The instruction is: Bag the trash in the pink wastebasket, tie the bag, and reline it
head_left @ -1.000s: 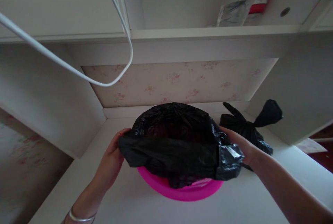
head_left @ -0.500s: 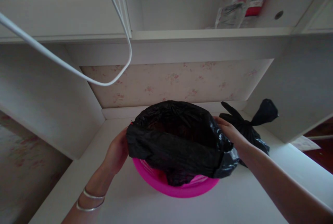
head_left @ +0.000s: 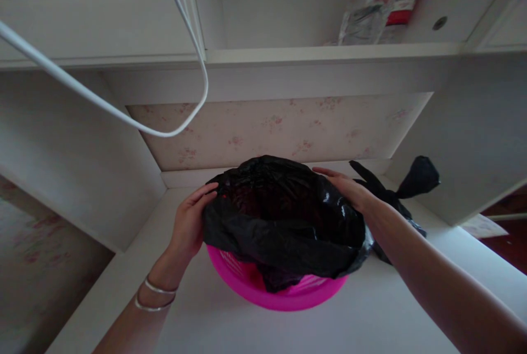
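Observation:
A black garbage bag lines a pink plastic basket, its top folded outward over the rim and its mouth wide. My left hand grips the bag's edge on the left side, fingertips over the rim. On the opposite side, my right hand holds the bag's edge, its fingers reaching toward the back; its thumb is hidden. Two silver bangles circle my left wrist. The front of the basket shows below the hanging plastic, and the bag's dark inside is hard to make out.
Just right of the basket sits a knotted black bag on the white surface. A white cable loops down at upper left. Overhead is a white shelf holding clear plastic packaging. White panels stand at both sides.
My left hand has moved up, its fingers now over the rim. My right hand has slid left and toward the back along the edge. The bag's mouth looks wider at the right.

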Demonstrator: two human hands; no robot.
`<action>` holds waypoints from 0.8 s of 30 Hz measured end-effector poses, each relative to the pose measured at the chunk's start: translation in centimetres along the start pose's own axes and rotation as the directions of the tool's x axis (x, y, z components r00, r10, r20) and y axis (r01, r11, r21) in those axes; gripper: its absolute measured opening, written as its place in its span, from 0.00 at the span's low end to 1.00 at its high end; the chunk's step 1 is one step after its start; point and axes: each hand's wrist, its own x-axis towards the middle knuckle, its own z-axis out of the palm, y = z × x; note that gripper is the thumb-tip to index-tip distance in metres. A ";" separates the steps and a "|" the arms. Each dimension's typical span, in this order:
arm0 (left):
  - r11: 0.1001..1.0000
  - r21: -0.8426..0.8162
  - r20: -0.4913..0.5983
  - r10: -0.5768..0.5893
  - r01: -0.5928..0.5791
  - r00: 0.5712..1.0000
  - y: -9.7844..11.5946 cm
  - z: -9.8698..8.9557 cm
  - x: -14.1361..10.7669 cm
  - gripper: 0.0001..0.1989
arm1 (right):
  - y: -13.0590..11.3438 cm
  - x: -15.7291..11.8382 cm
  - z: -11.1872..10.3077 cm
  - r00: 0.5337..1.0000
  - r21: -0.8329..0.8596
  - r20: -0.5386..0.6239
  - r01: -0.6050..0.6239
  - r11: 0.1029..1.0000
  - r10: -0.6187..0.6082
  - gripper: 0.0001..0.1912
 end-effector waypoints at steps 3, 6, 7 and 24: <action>0.999 0.036 -0.017 0.034 -0.033 0.999 0.1 0.0 0.1 0.20 | -0.5 0.5 -0.6 0.998 -0.087 -0.011 -0.055 0.995 0.054 0.29; 0.993 0.078 -0.023 0.088 -0.086 0.996 0.2 0.2 0.3 0.19 | -1.5 0.9 -0.5 0.996 -0.227 -0.067 0.049 0.973 -0.066 0.29; 0.991 0.091 -0.015 0.104 -0.102 0.994 0.2 0.3 0.3 0.19 | -1.9 0.9 -0.3 0.990 -0.282 -0.078 0.092 0.955 -0.118 0.28; 0.986 0.109 0.229 0.098 -0.126 0.969 1.1 1.4 2.3 0.24 | -2.1 -0.5 0.8 0.186 -0.775 0.266 0.625 -0.095 -0.946 0.19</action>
